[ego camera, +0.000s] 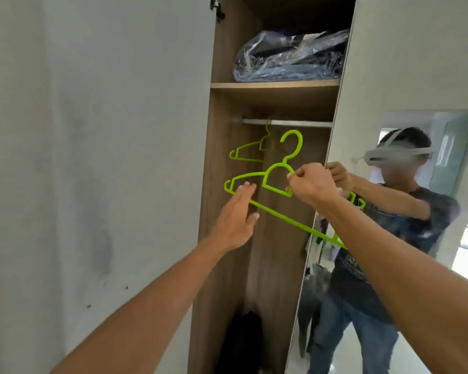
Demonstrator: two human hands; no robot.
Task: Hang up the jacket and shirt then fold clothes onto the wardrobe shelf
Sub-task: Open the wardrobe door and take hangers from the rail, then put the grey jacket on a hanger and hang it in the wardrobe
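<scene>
Wardrobe [229, 63]: hanger [300, 143] in right hand [312, 184]

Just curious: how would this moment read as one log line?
right hand: pinches green hanger | left hand: open beside it | second hanger: on rail

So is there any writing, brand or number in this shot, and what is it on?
Nothing legible anywhere.
Print on the T-shirt in the mirror: pale, too blurred to read.
The plastic-wrapped bundle on the shelf: pale patch, unreadable.
The green hanger: no marking shows.
</scene>
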